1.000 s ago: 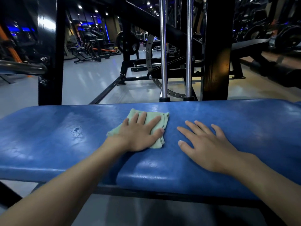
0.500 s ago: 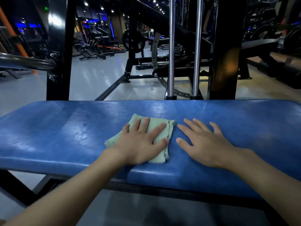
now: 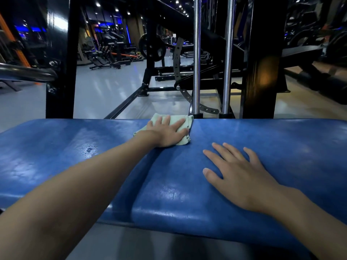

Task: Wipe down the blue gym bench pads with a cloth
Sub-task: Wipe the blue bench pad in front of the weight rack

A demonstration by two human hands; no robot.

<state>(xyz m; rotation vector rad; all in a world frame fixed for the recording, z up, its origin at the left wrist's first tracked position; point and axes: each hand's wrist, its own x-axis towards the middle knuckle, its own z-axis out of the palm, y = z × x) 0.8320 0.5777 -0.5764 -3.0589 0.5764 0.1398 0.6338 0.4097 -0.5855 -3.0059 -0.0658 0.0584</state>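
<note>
Pale green folded cloth (image 3: 179, 126): soft, light, likely damp; best pressed flat. Left hand (image 3: 167, 133) presses it, fingers straight; right hand (image 3: 238, 175) lies flat on the blue vinyl bench pad (image 3: 281, 147).

Bare blue pad (image 3: 56, 147) out to both ends; chrome rods (image 3: 196, 62) and black post (image 3: 262, 62) just behind

- The left hand (image 3: 167, 135) is covering the middle of the pale green cloth (image 3: 187, 119); only its edges are showing.
- The blue bench pad (image 3: 281, 147) is running off both side edges of the view.
- The left forearm (image 3: 75, 194) and right forearm (image 3: 309, 222) are leaving the view at the bottom.
- The chrome rods (image 3: 196, 53) are being cut off at the top.
- The background gym machines (image 3: 105, 53) are sitting too dark and small to identify.
</note>
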